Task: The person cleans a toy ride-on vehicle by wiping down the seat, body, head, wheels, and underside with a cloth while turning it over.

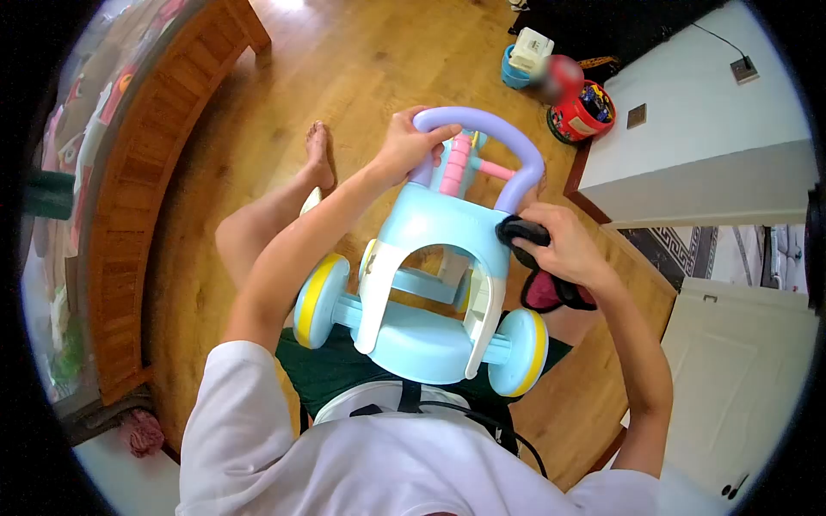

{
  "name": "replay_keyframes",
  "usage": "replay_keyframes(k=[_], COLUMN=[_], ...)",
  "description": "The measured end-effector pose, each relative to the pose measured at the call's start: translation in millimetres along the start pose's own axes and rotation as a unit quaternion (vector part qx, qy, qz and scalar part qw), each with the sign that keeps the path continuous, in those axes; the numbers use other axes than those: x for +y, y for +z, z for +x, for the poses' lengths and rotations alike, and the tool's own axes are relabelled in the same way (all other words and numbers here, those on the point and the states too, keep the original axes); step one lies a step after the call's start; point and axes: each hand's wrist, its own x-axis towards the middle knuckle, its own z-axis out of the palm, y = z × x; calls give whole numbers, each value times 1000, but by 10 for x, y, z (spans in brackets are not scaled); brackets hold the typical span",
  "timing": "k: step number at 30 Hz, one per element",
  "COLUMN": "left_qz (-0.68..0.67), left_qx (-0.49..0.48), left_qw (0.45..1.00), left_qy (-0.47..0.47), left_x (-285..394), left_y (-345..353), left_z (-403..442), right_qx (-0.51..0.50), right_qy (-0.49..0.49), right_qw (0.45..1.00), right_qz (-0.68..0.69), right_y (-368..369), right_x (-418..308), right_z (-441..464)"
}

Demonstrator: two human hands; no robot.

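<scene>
A light blue and white baby push walker (439,215) rests tilted over my lap, its wheels with yellow bands toward me. My left hand (406,148) is wrapped round the left side of its purple handle (529,155). In my right hand (564,245) is a black cloth with dark pink patches (542,292), bunched between thumb and fingers. The cloth touches the walker's right upper side, near the foot of the handle. Its lower part hangs below my fingers. Pink ridged parts (456,163) show inside the handle loop.
Wooden flooring (361,69) lies around my legs. To the left runs a curved wooden bed or sofa panel (129,198). A red bucket (576,125) holding several items and a blue bucket (514,76) stand at the upper right, near a white wall (688,112). A white door (731,361) is at right.
</scene>
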Motion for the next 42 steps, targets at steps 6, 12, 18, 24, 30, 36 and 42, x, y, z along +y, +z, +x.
replay_keyframes(k=[6, 12, 18, 24, 30, 36, 42], left_qz=[27, 41, 24, -27, 35, -19, -8], left_qx=[6, 10, 11, -9, 6, -20, -8], left_qw=[1000, 999, 998, 997, 998, 1000, 1000], left_qy=[13, 17, 51, 69, 53, -3, -19], left_x=[-12, -1, -92, -105, -24, -43, -24], left_y=[3, -3, -31, -60, -72, -57, -66], left_z=[-22, -20, 49, 25, -16, -6, -19], right_qx=[37, -35, 24, -20, -126, -130, -183], right_qy=[-25, -101, -100, -204, -154, -147, -5], right_qw=[993, 993, 994, 979, 980, 978, 982], right_qz=[111, 53, 35, -5, -4, 75, -46], right_y=[193, 284, 195, 258, 380, 12, 204], right_x=[-86, -184, -254, -451, -391, 114, 475], right_z=[423, 910, 985, 1206, 1227, 559, -515])
